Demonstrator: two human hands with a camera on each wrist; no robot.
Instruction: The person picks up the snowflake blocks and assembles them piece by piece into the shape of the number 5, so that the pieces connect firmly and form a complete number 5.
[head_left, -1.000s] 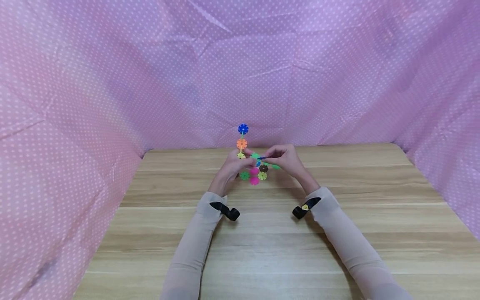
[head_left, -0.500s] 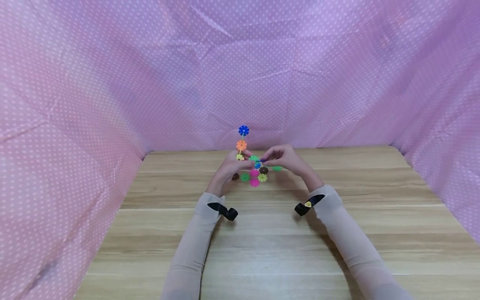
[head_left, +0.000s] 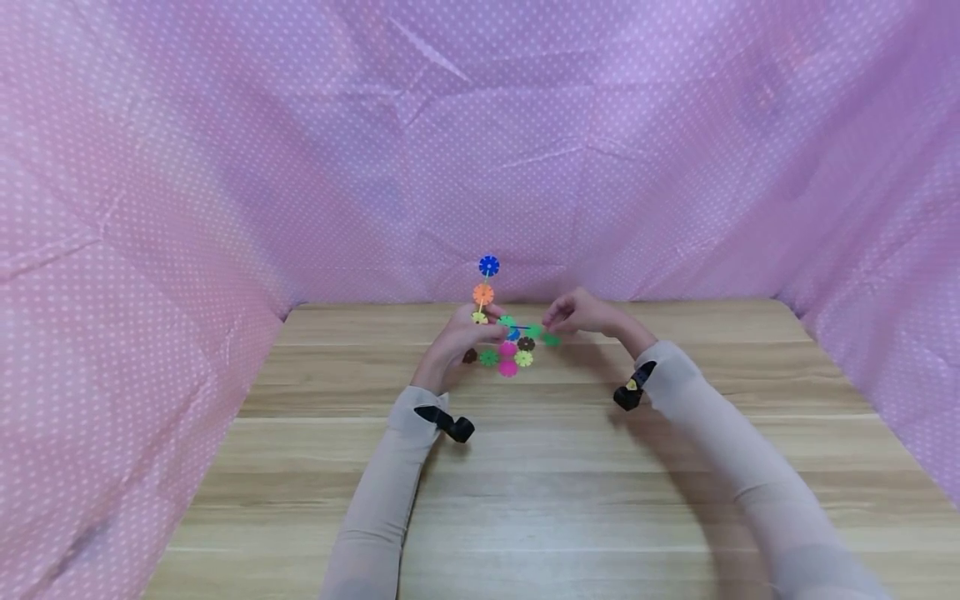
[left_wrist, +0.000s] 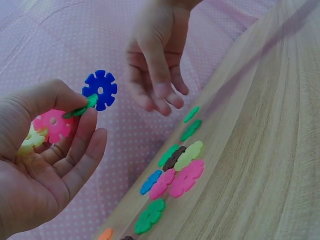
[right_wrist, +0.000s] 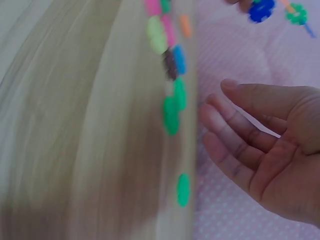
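In the left wrist view, my left hand (left_wrist: 40, 185) pinches a green notched plastic disc (left_wrist: 84, 107) between thumb and fingers. The disc belongs to a chain of interlocking discs. A dark blue disc (left_wrist: 107, 96) is slotted onto its outer end, and a pink disc (left_wrist: 61, 129) and a pale yellow disc (left_wrist: 32, 140) sit inside the palm. Above the hand, in the head view, the chain rises through an orange disc (head_left: 483, 294) to another blue disc (head_left: 489, 266). My right hand (right_wrist: 280, 155) holds nothing, its fingers loosely bent, above the far table edge.
Several loose discs lie along the far part of the wooden table (head_left: 525, 500), among them a pink disc (left_wrist: 186, 179), a green disc (left_wrist: 150, 216), a brown disc (head_left: 526, 343) and a lone green disc (right_wrist: 183, 190). A pink dotted cloth (head_left: 480, 167) hangs behind and at both sides.
My right hand has let go of the blue disc and drawn away to the right. The blue disc now stays on the chain, which my left hand keeps holding in nearly the same place.
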